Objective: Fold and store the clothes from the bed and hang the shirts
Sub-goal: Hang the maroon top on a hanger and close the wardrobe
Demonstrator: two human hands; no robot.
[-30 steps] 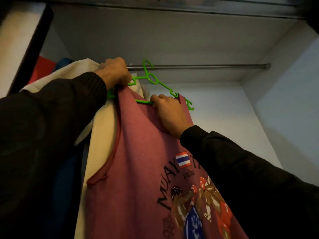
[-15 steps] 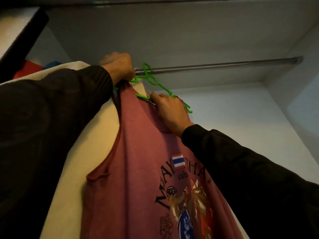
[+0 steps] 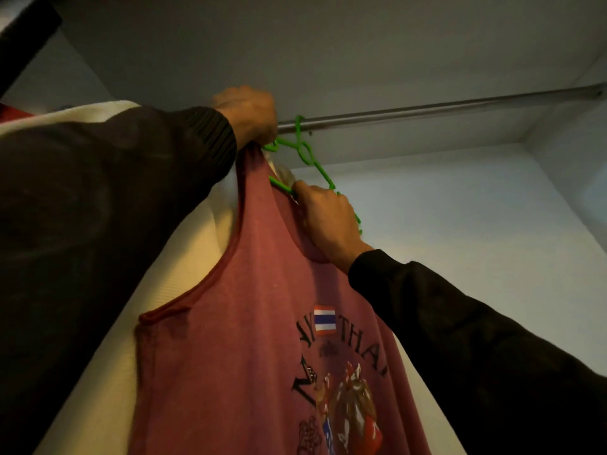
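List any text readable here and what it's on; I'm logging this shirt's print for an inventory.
"THA": right part of the arched black lettering on the red tank top; cut off by the sleeve.
"M", "Y": left part of that arch; the rest is blurred.
Small print under the striped flag patch: too blurred to read.

A metal closet rail (image 3: 443,110) is running across the wardrobe top, carrying a green hanger (image 3: 303,149) hooking over it.
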